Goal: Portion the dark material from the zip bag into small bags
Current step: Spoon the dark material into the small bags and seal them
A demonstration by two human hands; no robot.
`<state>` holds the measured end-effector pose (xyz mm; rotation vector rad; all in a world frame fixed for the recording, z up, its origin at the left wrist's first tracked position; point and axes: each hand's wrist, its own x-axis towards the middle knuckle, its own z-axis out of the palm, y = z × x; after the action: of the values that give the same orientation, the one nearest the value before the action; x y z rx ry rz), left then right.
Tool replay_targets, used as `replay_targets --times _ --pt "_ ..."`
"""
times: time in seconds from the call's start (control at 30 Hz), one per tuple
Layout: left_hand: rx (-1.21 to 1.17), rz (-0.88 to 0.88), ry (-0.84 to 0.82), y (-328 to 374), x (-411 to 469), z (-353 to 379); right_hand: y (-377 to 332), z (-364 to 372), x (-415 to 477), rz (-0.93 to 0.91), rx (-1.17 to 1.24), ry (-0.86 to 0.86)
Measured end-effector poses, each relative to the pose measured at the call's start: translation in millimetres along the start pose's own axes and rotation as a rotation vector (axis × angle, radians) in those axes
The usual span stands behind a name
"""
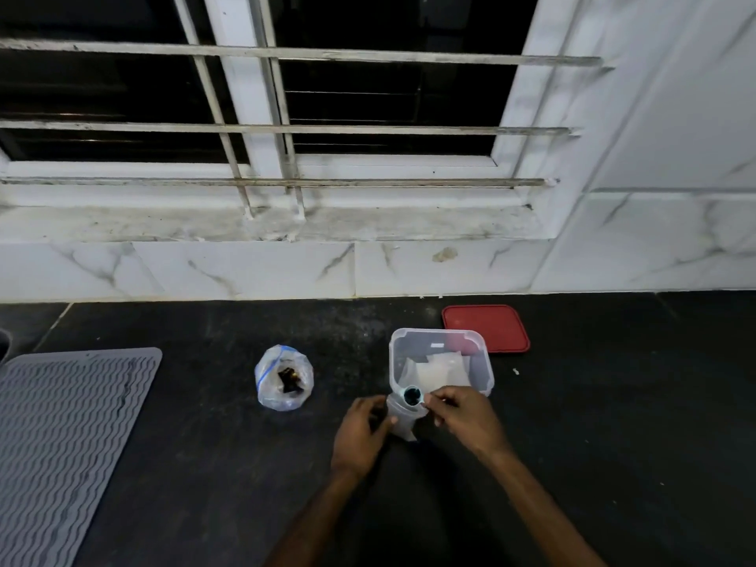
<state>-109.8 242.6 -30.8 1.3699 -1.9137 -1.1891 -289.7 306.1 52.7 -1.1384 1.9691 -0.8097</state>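
In the head view, both hands work a small bag (403, 417) just in front of the clear container (482, 362): the left hand (362, 433) pinches its side, the right hand (464, 415) holds its open mouth, with something dark inside. The zip bag (284, 378) of dark material (289, 380) stands open, well left of the container. To do this well, I would keep the mouth upright and pinched evenly while sealing, so nothing spills.
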Motion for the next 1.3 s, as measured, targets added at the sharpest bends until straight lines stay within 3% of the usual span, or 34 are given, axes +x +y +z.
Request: replay_targets --times 0.47,0.7,1.2,1.3 --pt "0.028 -0.007 0.054 8.0 -6.9 9.8 17.3 16.2 -6.0 -0.369 -0.562 0.130" --pt "0.043 -0.004 0.028 6.3 -8.3 4.0 25.5 26.8 -10.1 -0.272 -0.289 0.218" --pt "-0.057 0.012 0.046 15.3 -1.1 -2.7 28.5 23.5 -17.2 0.070 0.653 0.231" --pt "-0.066 -0.029 0.036 13.6 -2.8 -4.9 43.3 12.6 -18.2 0.134 0.647 0.261"
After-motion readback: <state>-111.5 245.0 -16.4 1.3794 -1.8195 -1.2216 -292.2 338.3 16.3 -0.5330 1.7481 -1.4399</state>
